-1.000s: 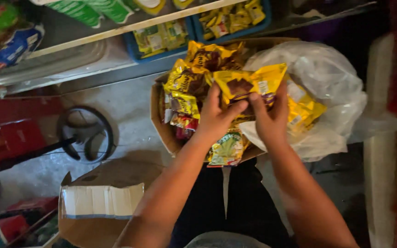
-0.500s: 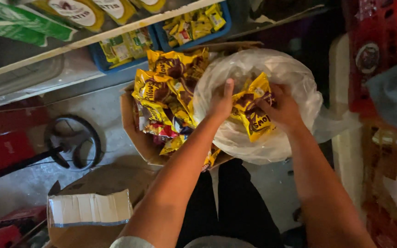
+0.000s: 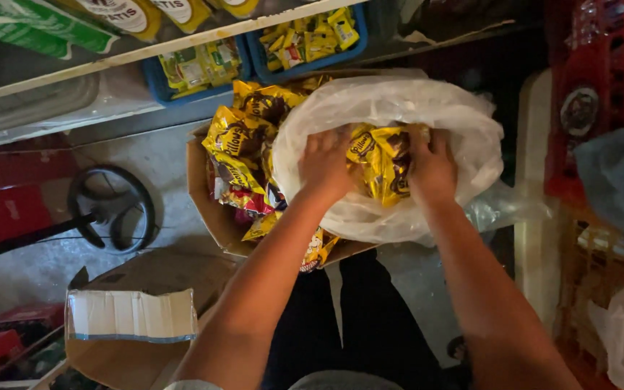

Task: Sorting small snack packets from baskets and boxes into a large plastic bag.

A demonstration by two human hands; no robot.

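Pressing yellow snack packets into plastic bag, both hands.

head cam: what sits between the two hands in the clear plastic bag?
In the head view, yellow snack packets lie between the left hand and the right hand, inside the clear plastic bag. Both hands press on them.
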